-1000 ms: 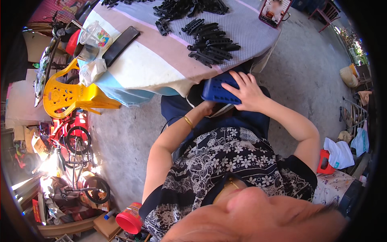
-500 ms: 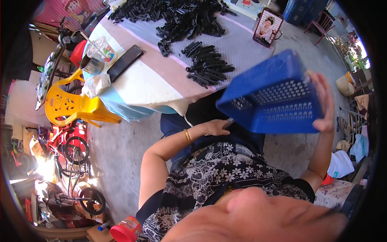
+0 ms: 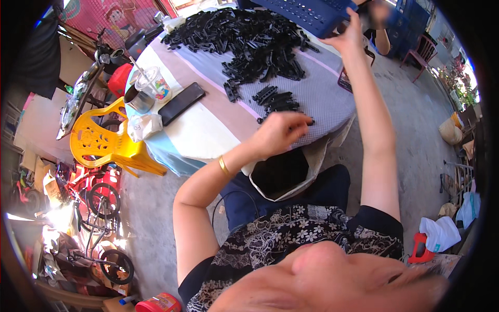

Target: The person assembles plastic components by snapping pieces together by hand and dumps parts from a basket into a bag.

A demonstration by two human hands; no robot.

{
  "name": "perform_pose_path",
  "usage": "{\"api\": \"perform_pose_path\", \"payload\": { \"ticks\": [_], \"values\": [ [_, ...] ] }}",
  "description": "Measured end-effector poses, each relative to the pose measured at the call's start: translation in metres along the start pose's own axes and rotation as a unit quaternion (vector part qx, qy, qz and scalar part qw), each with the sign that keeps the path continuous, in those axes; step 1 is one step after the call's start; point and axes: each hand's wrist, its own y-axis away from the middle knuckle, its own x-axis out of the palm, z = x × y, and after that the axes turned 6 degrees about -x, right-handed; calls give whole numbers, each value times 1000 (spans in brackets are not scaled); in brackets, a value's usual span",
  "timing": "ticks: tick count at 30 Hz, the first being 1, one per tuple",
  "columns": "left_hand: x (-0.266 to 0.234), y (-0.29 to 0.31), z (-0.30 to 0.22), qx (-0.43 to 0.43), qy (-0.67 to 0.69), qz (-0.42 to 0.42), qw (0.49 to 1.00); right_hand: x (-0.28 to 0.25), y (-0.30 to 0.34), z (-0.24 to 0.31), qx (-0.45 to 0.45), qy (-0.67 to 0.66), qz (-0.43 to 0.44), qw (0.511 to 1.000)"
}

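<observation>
My right hand (image 3: 347, 35) grips the rim of a blue plastic basket (image 3: 312, 14) with a perforated wall, held out over the far right of the table. The basket is partly cut off by the upper picture edge, and its inside is hidden. My left hand (image 3: 280, 134) is over the near table edge with its fingers curled, beside a small pile of black plastic pieces (image 3: 280, 100). Whatever is between those fingers is too small to tell. A big heap of similar black pieces (image 3: 249, 39) lies farther back. Below my left hand, an open bag (image 3: 253, 179) with a pale rim and dark inside hangs at the table edge.
On the table's left are a dark phone (image 3: 182, 104), a plastic cup (image 3: 156, 86), a metal cup (image 3: 138, 100) and a white packet (image 3: 144, 127). A yellow chair (image 3: 93, 139) stands left. Behind my right arm is a propped phone (image 3: 344, 80). Another person (image 3: 383, 40) is at the far right.
My right hand has carried the blue basket forward from above my lap to over the table's far side. My left hand has risen from my lap to the small pile.
</observation>
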Motion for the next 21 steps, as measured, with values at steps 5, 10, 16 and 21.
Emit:
{"api": "perform_pose_path", "payload": {
  "ticks": [5, 10, 16, 21],
  "values": [
    [-48, -41, 50, 6, -163, -202, 966, 27, -57, -35, 25, 33, -27, 999],
    [-65, -49, 93, -43, -166, -289, 942, 28, -85, -23, 125, -35, 173, 976],
    [-61, -54, 93, -41, -152, -289, 944, 42, -122, -48, -42, 78, 144, 986],
    [-60, -50, 105, 10, -209, -265, 941, 13, -146, -99, 53, 93, 59, 993]
  ]
}}
